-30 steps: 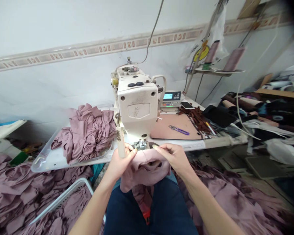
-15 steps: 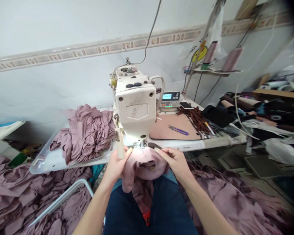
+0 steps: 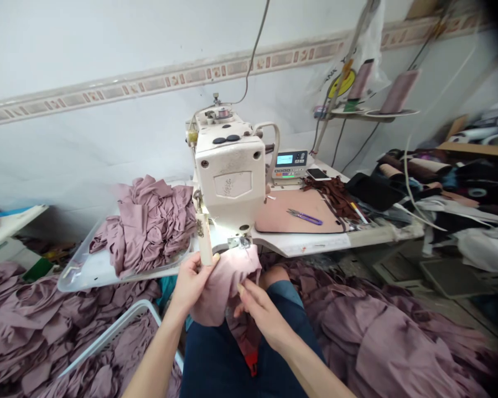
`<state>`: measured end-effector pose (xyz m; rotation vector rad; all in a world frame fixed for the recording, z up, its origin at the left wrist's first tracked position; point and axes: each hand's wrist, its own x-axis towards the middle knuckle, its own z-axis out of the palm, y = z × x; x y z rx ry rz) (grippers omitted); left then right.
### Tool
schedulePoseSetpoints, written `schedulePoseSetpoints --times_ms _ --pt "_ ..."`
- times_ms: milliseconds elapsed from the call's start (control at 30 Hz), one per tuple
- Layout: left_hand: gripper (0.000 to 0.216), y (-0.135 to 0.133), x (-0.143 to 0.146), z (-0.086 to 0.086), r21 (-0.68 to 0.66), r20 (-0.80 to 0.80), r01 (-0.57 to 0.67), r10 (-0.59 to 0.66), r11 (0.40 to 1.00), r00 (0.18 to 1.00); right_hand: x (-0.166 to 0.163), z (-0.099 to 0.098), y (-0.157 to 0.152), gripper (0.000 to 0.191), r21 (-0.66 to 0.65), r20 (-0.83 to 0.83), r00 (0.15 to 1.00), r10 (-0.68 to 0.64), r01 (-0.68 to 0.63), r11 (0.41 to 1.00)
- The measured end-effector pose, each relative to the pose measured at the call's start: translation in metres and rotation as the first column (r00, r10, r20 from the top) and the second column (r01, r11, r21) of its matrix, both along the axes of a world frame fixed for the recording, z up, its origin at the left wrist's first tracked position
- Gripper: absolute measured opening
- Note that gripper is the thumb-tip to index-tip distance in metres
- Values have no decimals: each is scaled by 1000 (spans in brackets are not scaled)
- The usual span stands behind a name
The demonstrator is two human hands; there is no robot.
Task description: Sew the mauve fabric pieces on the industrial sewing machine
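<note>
A mauve fabric piece (image 3: 224, 282) hangs from the needle area of a white sewing machine (image 3: 232, 177) down over my lap. My left hand (image 3: 195, 282) grips its left edge, just below the machine's presser foot (image 3: 244, 241). Lower and to the right, my right hand (image 3: 257, 307) pinches the fabric's right side between thumb and fingers. Part of the cloth between my hands falls in shadow toward a red patch (image 3: 252, 362) near my knees.
Mauve cloth fills a clear tray (image 3: 83, 279) on the left and a white basket (image 3: 103, 337) below. Purple thread snips (image 3: 305, 216) lie on a pinkish mat (image 3: 274, 213). A control panel (image 3: 289, 160), phone (image 3: 317, 174) and thread cones (image 3: 400, 91) stand right.
My right hand has moved left and down, from the fabric's far right edge to its lower right side. The rounded loop of cloth has folded into a narrower hanging piece.
</note>
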<state>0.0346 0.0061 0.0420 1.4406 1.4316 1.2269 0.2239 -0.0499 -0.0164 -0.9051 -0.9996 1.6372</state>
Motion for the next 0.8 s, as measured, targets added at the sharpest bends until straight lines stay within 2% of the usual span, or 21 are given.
schedulePoseSetpoints --times_ms 67,167,200,267,333,367,433,500,533,600,667,700,733,800 --pt "49 -7 5 -5 -38 48 28 -26 999 999 2 4 1 57 -45 -59 997 -46 44 998" --pt "51 -23 2 -21 -125 128 96 -80 987 989 24 8 -2 59 -117 -97 987 -130 118 986" --pt "50 -30 -1 -25 -147 129 149 -130 978 983 35 10 -3 58 -118 -78 988 -135 125 985" --pt "47 -42 -8 -29 -178 88 322 -310 930 947 57 17 -7 53 -74 21 994 -104 105 992" --pt "40 -51 -11 -29 -189 29 485 -489 854 872 74 27 -11 43 38 193 981 -32 25 999" --pt "37 -54 -11 -28 -187 4 523 -532 832 847 80 33 -14 37 103 301 954 7 -39 994" --pt "30 -59 -5 -26 -177 -24 509 -521 842 853 84 44 -20 26 206 506 859 74 -204 957" --pt "31 -63 8 -27 -191 -11 501 -513 844 858 82 52 -26 20 263 634 764 118 -357 897" --pt "34 -66 16 -29 -210 2 540 -552 815 834 80 53 -28 18 276 668 731 141 -419 865" --pt "38 -72 30 -34 -258 41 673 -689 693 724 80 54 -31 13 293 698 695 172 -498 816" --pt "39 -76 38 -38 -294 91 753 -767 589 635 86 54 -30 10 296 704 687 178 -512 806" --pt "43 -76 40 -39 -307 111 756 -768 578 631 91 54 -29 9 292 699 693 175 -500 816" --pt "47 -75 39 -39 -315 124 740 -747 594 653 96 54 -28 7 284 689 705 168 -475 833" --pt "46 -71 34 -34 -317 115 677 -682 664 723 104 55 -22 10 262 651 745 145 -400 878"
